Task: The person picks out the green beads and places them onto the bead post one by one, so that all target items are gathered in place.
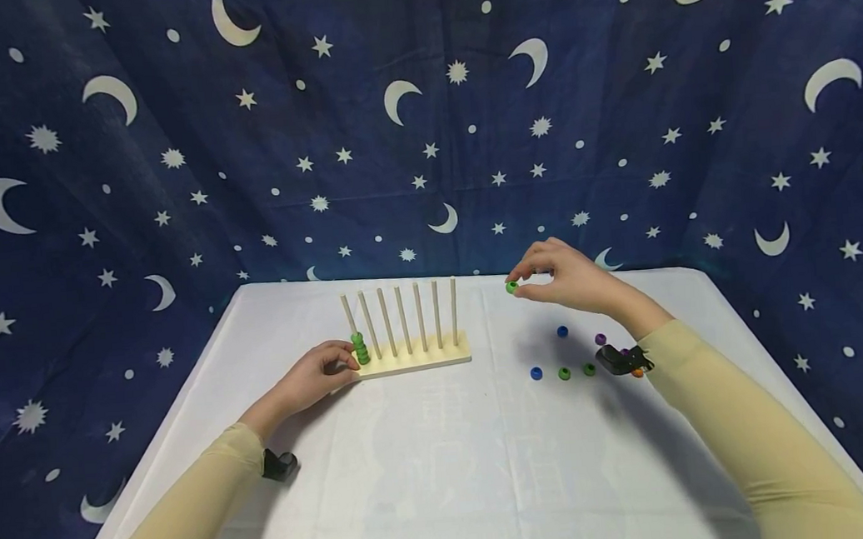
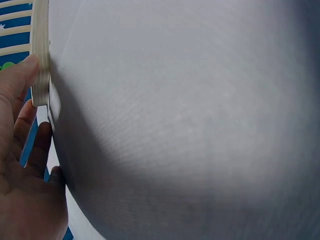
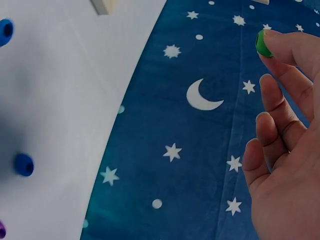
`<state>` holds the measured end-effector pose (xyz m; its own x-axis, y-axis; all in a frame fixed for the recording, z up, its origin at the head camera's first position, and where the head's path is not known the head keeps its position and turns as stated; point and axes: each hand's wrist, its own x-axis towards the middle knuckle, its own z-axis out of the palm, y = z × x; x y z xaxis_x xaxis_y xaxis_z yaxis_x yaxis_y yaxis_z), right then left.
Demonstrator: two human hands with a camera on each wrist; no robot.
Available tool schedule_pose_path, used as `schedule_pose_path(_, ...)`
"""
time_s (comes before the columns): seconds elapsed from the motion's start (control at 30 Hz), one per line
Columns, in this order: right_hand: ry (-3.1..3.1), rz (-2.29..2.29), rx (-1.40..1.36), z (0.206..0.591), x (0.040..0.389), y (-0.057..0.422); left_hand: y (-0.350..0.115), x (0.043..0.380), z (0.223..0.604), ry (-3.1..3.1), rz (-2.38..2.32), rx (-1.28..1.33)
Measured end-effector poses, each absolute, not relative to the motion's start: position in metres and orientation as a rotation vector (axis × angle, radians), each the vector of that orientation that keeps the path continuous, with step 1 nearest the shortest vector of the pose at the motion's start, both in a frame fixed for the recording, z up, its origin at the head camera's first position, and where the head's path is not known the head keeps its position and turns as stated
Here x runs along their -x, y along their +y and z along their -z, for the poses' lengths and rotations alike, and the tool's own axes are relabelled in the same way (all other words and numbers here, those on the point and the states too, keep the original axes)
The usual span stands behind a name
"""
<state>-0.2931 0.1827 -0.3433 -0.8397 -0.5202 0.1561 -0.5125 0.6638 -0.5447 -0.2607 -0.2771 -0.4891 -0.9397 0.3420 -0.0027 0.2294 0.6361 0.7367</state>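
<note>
A wooden peg rack (image 1: 415, 359) with a row of upright pegs stands at the table's left middle. Several green beads (image 1: 360, 350) are stacked on its leftmost peg. My left hand (image 1: 318, 372) grips the left end of the base, and in the left wrist view the thumb (image 2: 22, 75) lies against the wood. Held up over the table's far right, a green bead (image 1: 511, 287) is pinched between the thumb and index finger of my right hand (image 1: 563, 277). The right wrist view shows the same green bead (image 3: 263, 44) at the fingertips, its other fingers loosely bent.
Loose beads lie on the white-covered table (image 1: 430, 470) below my right hand: blue (image 1: 536, 373), green (image 1: 564, 373), purple (image 1: 600, 339) and orange (image 1: 637, 372). My right forearm partly covers some. A dark blue curtain (image 1: 361, 124) with moons and stars hangs behind and at both sides.
</note>
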Motion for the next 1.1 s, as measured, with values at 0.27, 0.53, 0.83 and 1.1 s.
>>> schedule_pose_path(0.27, 2.837, 0.948, 0.985, 0.333, 0.302, 0.162, -0.278, 0.261, 0.489, 2.713, -1.181, -0.486)
schedule_pose_path(0.53, 2.825, 0.963, 1.07, 0.323, 0.309, 0.141, -0.277, 0.26, 0.488, 2.707, -1.19, -0.462)
schedule_pose_path(0.83, 2.794, 0.994, 1.131, 0.317, 0.313, 0.119, -0.276, 0.259, 0.488, 2.695, -1.201, -0.436)
schedule_pose_path(1.1, 2.773, 0.979, 1.172, 0.312, 0.319, 0.101, -0.276, 0.26, 0.489, 2.7, -1.204, -0.434)
